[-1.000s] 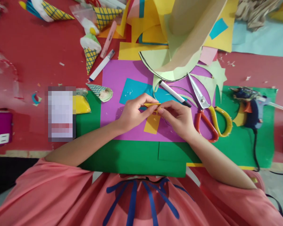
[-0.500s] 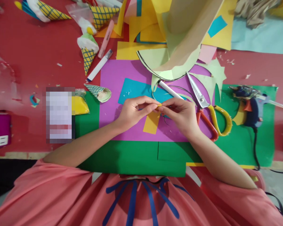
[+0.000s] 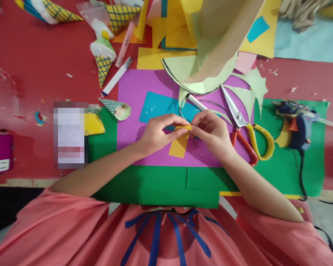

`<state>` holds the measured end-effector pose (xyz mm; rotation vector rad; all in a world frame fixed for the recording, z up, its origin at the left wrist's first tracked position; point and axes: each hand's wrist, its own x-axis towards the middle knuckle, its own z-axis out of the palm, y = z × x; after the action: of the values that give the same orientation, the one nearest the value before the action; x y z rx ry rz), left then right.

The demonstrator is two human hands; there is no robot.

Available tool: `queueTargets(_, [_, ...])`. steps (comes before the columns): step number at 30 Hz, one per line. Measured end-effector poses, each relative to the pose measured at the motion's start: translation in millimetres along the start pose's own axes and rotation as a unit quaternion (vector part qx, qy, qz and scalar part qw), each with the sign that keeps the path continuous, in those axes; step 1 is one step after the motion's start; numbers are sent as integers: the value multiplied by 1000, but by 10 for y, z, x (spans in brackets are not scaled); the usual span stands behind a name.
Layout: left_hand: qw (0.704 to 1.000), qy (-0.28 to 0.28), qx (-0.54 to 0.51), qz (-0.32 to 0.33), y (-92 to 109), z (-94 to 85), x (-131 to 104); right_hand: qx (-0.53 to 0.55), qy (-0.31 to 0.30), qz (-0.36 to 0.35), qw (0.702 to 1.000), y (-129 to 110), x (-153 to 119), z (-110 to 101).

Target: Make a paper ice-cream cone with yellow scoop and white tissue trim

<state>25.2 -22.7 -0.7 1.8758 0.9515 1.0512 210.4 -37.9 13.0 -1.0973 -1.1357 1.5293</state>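
Where the red tabletop point(image 3: 33, 85) runs to the far left, one purple case point(image 3: 0, 147), near the table's front edge. Next, one blurred-out upright rectangle point(image 3: 71, 135), partly covering a yellow packet point(image 3: 96, 124). Above these, one stuffed cone point(image 3: 103, 61), yellow with a dark lattice, white and green at the top. Beside it, one white marker point(image 3: 117, 77), laid aslant; near that, one pink marker point(image 3: 124, 45). Below, one small paper cone point(image 3: 115, 108), blue-latticed, on its side. One purple sheet point(image 3: 127, 144), bearing a blue paper point(image 3: 155, 105). Left hand point(image 3: 157, 132): thumb and fingers closed in a pinch on a small yellow paper piece point(image 3: 183, 128), held above the purple sheet. Beneath it, one flat yellow strip point(image 3: 178, 148). Right hand point(image 3: 213, 136): thumb and forefinger nearly together at the piece's right end; whether gripping or merely touching, cannot be told. Just beyond this hand, one black-tipped marker point(image 3: 197, 102), partly hidden. Scissors point(image 3: 239, 120), blades slightly parted, red and yellow handles. Far right, one blue glue gun point(image 3: 300, 133), on green sheeting point(image 3: 312, 166).
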Motion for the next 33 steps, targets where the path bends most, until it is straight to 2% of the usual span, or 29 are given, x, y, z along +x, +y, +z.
queueTargets(4, [994, 15, 50, 99, -21, -32, 11, 29, -28, 15, 999, -4, 5, -9])
queueTargets(10, [977, -3, 115, 178, -37, -47, -5, 28, -28, 27, 999, -23, -28, 4])
queueTargets(16, [959, -31, 197, 199, -28, -66, -17, 21, -20, 32, 999, 6, -30, 16])
queueTargets(21, [961, -20, 198, 194, -29, -55, -19, 54, -36, 45, 997, 41, -11, -8])
queueTargets(26, [973, -31, 172, 152, -20, -49, -26, 52, -34, 57, 996, 32, 6, -19])
queueTargets(29, [987, -43, 130, 84, 0, -61, -12, 41, -26, 49, 998, 21, 19, -23])
queueTargets(33, [999, -15, 35, -38, 11, -68, 18, 15, -13, 5, 1000, 8, 16, -16])
